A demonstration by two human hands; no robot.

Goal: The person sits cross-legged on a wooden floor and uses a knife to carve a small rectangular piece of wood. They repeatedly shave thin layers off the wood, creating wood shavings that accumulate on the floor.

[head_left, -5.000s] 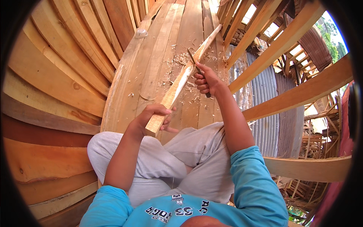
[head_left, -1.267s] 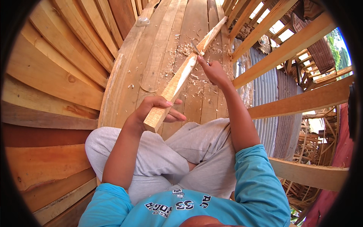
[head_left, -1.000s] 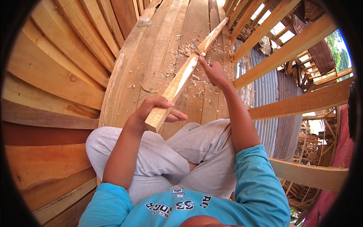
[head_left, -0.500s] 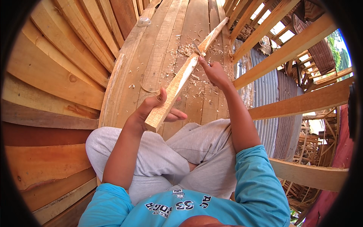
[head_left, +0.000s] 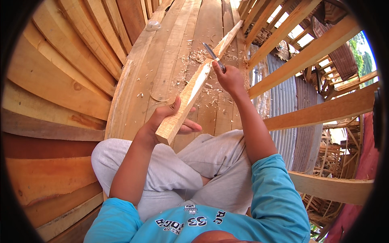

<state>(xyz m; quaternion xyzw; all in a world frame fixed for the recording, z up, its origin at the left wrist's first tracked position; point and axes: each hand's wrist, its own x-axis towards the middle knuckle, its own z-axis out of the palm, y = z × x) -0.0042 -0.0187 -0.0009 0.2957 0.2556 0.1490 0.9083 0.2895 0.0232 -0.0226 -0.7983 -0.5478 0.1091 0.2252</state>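
A long squared wooden stick (head_left: pixel 187 95) slants from near my lap up to the far right, its far part whittled thinner and paler. My left hand (head_left: pixel 168 115) cradles the thick near end, thumb along one side and fingers beneath it. In my right hand (head_left: pixel 231 79) is a knife (head_left: pixel 212 53), gripped by its dark handle. The blade points to the far left and crosses over the stick where the whittled part is. Curled wood shavings (head_left: pixel 198 55) lie on the floor around that spot.
I sit cross-legged on a plank floor (head_left: pixel 162 60) strewn with chips. Upright boards (head_left: pixel 52 77) line the left side. Wooden rails (head_left: pixel 316 107) run along the right, with corrugated metal sheets (head_left: pixel 281 97) beyond them. A small clear container (head_left: pixel 153 26) stands at the far left.
The knife has turned so that more of its blade and handle shows. My right hand has shifted slightly nearer me, while the left hand keeps its hold on the stick.
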